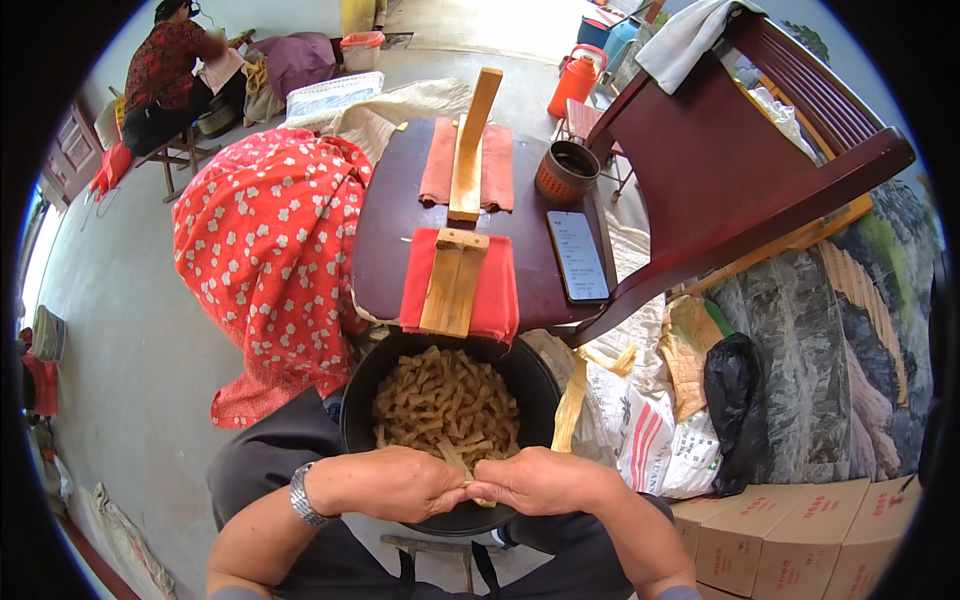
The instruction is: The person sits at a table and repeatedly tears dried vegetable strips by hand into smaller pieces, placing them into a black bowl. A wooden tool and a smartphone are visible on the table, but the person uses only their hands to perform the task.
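My left hand [397, 484] and my right hand [546, 480] meet thumb to thumb over the near side of a black tub [358, 420]. Between them they pinch a pale tan strip [453, 456], one end of which sticks up towards the tub's middle. Short folded or knotted tan pieces [442, 405] fill much of the tub. Just beyond its far rim, a wooden block [454, 285] rests over a folded red cloth [501, 277] at the front edge of a chair seat [386, 217]. My fingers hide part of the strip.
On the seat are a wooden bar [474, 127], a phone [576, 255] and a cup [567, 171]. A red flowered cloth [270, 247] drapes at left. Woven sacks [630, 427] and cardboard boxes [750, 525] stand at right. Another person [161, 75] sits at far left.
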Available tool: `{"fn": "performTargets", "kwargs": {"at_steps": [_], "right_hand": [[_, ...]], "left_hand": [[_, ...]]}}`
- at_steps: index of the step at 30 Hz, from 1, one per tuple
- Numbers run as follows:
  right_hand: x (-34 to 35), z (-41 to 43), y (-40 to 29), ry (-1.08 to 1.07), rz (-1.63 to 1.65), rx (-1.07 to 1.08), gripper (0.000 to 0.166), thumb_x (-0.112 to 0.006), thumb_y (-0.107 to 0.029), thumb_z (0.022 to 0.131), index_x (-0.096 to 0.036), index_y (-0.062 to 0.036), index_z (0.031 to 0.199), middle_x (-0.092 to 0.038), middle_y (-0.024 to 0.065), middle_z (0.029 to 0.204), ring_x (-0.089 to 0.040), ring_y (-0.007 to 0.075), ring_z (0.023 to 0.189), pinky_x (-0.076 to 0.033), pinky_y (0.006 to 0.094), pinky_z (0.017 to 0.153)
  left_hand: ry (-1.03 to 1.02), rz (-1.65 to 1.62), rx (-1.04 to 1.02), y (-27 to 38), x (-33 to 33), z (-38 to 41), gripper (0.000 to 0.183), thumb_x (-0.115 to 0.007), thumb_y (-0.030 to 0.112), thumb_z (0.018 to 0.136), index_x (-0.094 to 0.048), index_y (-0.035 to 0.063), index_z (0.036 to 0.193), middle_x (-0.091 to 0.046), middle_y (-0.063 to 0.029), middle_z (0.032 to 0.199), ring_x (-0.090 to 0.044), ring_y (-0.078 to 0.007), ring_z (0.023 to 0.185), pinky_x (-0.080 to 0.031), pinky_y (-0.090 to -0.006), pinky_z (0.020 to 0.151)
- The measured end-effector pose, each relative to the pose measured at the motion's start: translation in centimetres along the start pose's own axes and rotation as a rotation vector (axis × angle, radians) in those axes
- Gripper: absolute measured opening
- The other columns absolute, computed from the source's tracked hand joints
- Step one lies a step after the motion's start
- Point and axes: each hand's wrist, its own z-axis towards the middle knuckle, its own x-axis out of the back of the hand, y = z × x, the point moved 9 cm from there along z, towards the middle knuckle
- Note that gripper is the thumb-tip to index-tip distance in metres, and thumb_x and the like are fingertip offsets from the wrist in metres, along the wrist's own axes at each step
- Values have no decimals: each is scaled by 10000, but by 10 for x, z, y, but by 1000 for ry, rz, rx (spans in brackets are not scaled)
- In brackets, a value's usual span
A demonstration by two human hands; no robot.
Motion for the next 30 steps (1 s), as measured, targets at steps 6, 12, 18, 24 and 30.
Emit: {"fn": "performTargets", "kwargs": {"at_steps": [6, 12, 18, 24, 30], "right_hand": [[37, -3, -19, 248, -2, 148, 331, -566, -383, 1058, -528, -77, 937, -609, 211, 728, -640, 455, 703, -490, 519, 577], [102, 3, -18, 733, -200, 161, 305, -610, -319, 1043, -495, -64, 923, -596, 186, 768, -648, 407, 682, -492, 482, 565], [138, 13, -9, 1122, -487, 228, 223, -653, -139, 976, -683, -68, 1185, -665, 110, 851, -689, 310, 751, -556, 438, 636], [148, 36, 7, 1187, -690, 159, 232, -674, -118, 929, -707, -107, 1158, -668, 59, 821, -677, 244, 794, -524, 386, 703], [132, 58, 28, 1072, -733, -13, 109, -656, -107, 921, -715, -103, 1013, -672, 47, 805, -674, 236, 799, -499, 389, 714]], "left_hand": [[68, -297, -31, 6, 39, -10, 283, -548, 296, 1081, -626, 28, 1034, -623, -123, 837, -618, -278, 767, -511, -379, 720], [529, -501, -48, -11, 119, -20, 203, -547, 184, 1091, -616, 13, 1177, -575, 28, 900, -485, -40, 754, -434, -213, 663], [883, -531, 0, -44, 159, -7, 146, -649, 147, 1035, -636, 29, 1120, -613, 31, 941, -527, -45, 797, -465, -213, 714], [1079, -182, 18, -61, 177, 8, 145, -662, 131, 1012, -705, 14, 1085, -682, -23, 965, -618, -91, 868, -515, -261, 771], [1070, -18, 120, -81, 170, 24, 118, -689, 91, 937, -723, 9, 1015, -702, -124, 967, -683, -214, 894, -543, -335, 813]]}}
